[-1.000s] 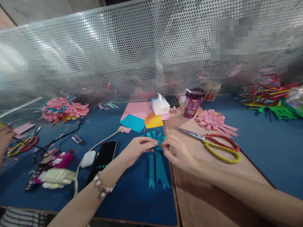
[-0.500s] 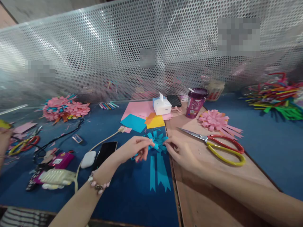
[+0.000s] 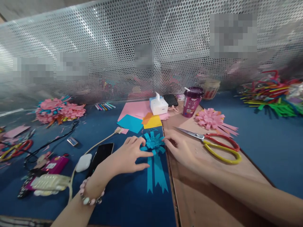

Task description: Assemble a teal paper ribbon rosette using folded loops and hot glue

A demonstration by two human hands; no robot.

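Observation:
A teal paper rosette (image 3: pixel 152 142) with two ribbon tails (image 3: pixel 156 171) lies flat on the blue table mat. My left hand (image 3: pixel 127 154) rests on the mat with fingers spread, its fingertips touching the rosette's left side. My right hand (image 3: pixel 181 148) lies on the brown board (image 3: pixel 213 183), fingers stretched out and touching the rosette's right edge. Neither hand grips anything.
Red and yellow scissors (image 3: pixel 213 143) and a pink paper flower (image 3: pixel 211 119) lie right of my hands. A purple cup (image 3: pixel 191 102), tissue box (image 3: pixel 159 105), coloured paper sheets (image 3: pixel 139 118), a phone (image 3: pixel 100 154), earbud case (image 3: pixel 83 162) and cable sit around. A perforated metal screen (image 3: pixel 118 47) stands behind.
The rosette was held up between both hands' pinched fingers; now it lies flat on the mat and both hands have opened, pressing at its sides.

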